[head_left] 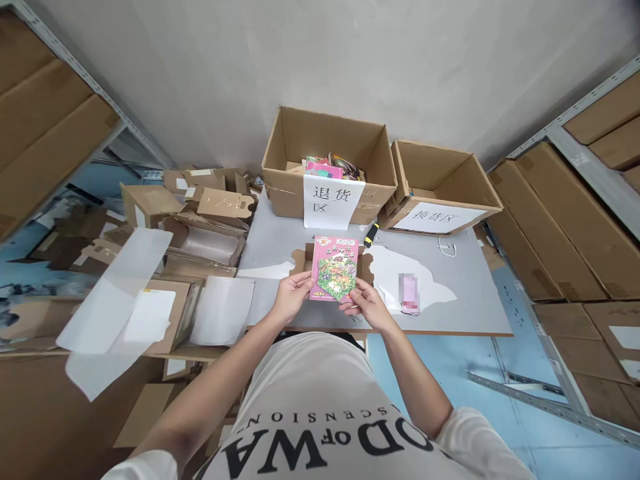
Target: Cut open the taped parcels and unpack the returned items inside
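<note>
Left of frame: loose white sheets and flattened cartons lie heaped beside the worktop; no writing legible on them. Centre: the left hand pinches the lower-left edge of a pink booklet, fingers closed lightly on its margin. The booklet sits at frame centre, held above an opened cardboard mailer on the worktop's near part. Cover shows a green illustrated panel and a line of yellow characters at top, too small to read. The right hand supports the lower-right corner, fingers curled under and thumb on the cover. Judgement: grip is on the bottom edge only, so the booklet could tip forward or slide out if either hand lets go carelessly; it would drop on the mailer or off the near edge. Behind, centre: open box with colourful booklets inside, paper label reading "退货区". A yellow-and-black tool lies just in front; a careless reach could knock it. Right: second open box, tilted toward the first, label partly readable, apparently "换货区". Similar labels invite a mix-up between boxes. Torn white paper lies right of the hands. Bottom: shirt print, partial: "OD of WA" and "SCENSION".
</note>
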Available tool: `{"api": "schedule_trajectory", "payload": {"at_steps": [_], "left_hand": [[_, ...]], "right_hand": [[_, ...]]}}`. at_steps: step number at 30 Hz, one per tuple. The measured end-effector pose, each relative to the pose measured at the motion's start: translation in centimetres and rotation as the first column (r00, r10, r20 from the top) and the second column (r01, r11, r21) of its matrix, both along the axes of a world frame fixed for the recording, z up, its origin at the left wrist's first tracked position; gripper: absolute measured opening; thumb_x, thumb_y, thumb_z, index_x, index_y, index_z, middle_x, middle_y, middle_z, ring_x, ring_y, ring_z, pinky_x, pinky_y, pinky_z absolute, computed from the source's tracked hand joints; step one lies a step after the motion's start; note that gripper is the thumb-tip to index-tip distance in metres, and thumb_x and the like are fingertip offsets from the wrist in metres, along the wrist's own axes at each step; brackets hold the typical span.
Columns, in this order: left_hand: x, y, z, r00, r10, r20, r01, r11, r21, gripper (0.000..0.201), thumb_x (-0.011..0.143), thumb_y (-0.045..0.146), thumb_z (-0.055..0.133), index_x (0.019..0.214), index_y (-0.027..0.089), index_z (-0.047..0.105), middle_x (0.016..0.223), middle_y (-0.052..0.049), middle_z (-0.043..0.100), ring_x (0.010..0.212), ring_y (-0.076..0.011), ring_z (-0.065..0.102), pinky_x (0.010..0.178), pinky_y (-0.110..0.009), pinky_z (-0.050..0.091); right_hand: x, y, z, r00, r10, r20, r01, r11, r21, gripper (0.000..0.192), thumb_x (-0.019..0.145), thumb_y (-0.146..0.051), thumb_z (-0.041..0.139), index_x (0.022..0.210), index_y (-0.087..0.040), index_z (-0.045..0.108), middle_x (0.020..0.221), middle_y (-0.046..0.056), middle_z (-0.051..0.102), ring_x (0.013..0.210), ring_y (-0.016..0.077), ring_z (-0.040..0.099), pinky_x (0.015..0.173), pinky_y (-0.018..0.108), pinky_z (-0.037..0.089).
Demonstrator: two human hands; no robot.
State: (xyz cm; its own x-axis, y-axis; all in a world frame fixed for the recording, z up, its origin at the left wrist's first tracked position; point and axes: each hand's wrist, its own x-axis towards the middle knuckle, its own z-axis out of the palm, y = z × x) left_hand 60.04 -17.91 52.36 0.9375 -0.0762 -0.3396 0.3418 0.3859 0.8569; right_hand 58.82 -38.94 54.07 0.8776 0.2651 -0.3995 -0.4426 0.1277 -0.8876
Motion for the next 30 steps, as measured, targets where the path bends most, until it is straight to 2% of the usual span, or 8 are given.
{"api": "schedule_trajectory", "payload": {"at_steps": [7,10,13,16,20,23,26,30], "left_hand": [[1.4,-0.1,-1.0,0.999,-0.001,0.035,-0.002,0.995,0.098,0.059,0.065,0.052,0.075,0.109,0.012,0.068,0.102,-0.014,0.072,0.09,-0.0253,0.07,0.081,-0.039,0.056],[1.9,0.4,-2.1,0.994,-0.028,0.105,-0.002,0.962,0.272,0.054,0.07,0.052,0.071,0.108,0.013,0.067,0.106,-0.015,0.071,0.097,-0.0255,0.068,0.089,-0.04,0.053],[1.9,1.0,-3.4,0.977,-0.106,0.185,-0.016,0.827,0.562,0.044,0.075,0.045,0.067,0.109,0.018,0.068,0.113,-0.013,0.069,0.104,-0.0269,0.065,0.089,-0.04,0.052],[1.6,1.3,-4.3,0.957,-0.192,0.219,-0.032,0.678,0.734,0.035,0.077,0.04,0.064,0.105,0.021,0.07,0.124,-0.011,0.064,0.107,-0.0292,0.063,0.083,-0.039,0.054],[1.1,1.2,-4.9,0.953,-0.189,0.238,-0.072,0.621,0.78,0.031,0.079,0.037,0.062,0.104,0.022,0.071,0.127,-0.01,0.062,0.109,-0.0304,0.062,0.085,-0.041,0.053],[0.8,0.9,-5.1,0.959,-0.166,0.23,-0.086,0.603,0.793,0.031,0.08,0.037,0.06,0.106,0.022,0.07,0.127,-0.01,0.062,0.112,-0.0305,0.06,0.089,-0.042,0.052],[0.5,0.8,-5.4,0.966,-0.146,0.213,-0.092,0.577,0.812,0.032,0.081,0.037,0.059,0.107,0.021,0.069,0.126,-0.011,0.062,0.113,-0.0304,0.06,0.091,-0.043,0.051],[0.0,0.9,-5.9,0.969,-0.097,0.228,-0.137,0.555,0.82,0.03,0.08,0.037,0.062,0.103,0.021,0.07,0.126,-0.011,0.062,0.114,-0.0309,0.059,0.094,-0.042,0.049]], "right_hand": [[2.4,-0.3,0.0,0.998,-0.066,-0.002,0.066,0.998,-0.003,0.051,0.071,-0.045,0.072,0.116,-0.024,0.058,0.088,0.002,0.068,0.064,0.0147,0.07,0.059,0.026,0.059],[4.4,-2.6,0.0,0.986,-0.159,0.057,0.16,0.987,-0.009,0.052,0.07,-0.045,0.074,0.115,-0.023,0.059,0.084,0.002,0.069,0.062,0.0142,0.069,0.057,0.025,0.059],[8.1,-6.8,0.6,0.926,-0.334,0.177,0.341,0.94,-0.011,0.049,0.068,-0.041,0.076,0.11,-0.022,0.06,0.077,-0.001,0.068,0.058,0.0114,0.066,0.057,0.024,0.059],[13.4,-12.2,1.8,0.826,-0.488,0.28,0.503,0.864,0.021,0.035,0.071,-0.032,0.074,0.102,-0.021,0.061,0.076,-0.003,0.066,0.055,0.0069,0.063,0.061,0.022,0.058],[21.3,-19.3,3.5,0.728,-0.604,0.324,0.647,0.761,-0.036,0.009,0.087,-0.017,0.056,0.096,-0.018,0.058,0.074,-0.004,0.062,0.054,0.0025,0.06,0.063,0.017,0.055],[26.4,-23.0,3.9,0.649,-0.685,0.331,0.744,0.662,-0.089,0.015,0.091,-0.007,0.042,0.087,-0.016,0.054,0.067,-0.004,0.054,0.051,0.0009,0.056,0.063,0.017,0.052],[29.6,-24.6,3.5,0.637,-0.709,0.302,0.767,0.624,-0.151,0.021,0.091,-0.002,0.04,0.078,-0.016,0.05,0.067,-0.004,0.051,0.051,-0.0007,0.053,0.064,0.018,0.05],[31.2,-24.8,2.0,0.634,-0.738,0.231,0.773,0.608,-0.179,0.018,0.093,-0.007,0.04,0.08,-0.016,0.047,0.073,0.0,0.056,0.056,0.0019,0.058,0.061,0.019,0.051]]}}
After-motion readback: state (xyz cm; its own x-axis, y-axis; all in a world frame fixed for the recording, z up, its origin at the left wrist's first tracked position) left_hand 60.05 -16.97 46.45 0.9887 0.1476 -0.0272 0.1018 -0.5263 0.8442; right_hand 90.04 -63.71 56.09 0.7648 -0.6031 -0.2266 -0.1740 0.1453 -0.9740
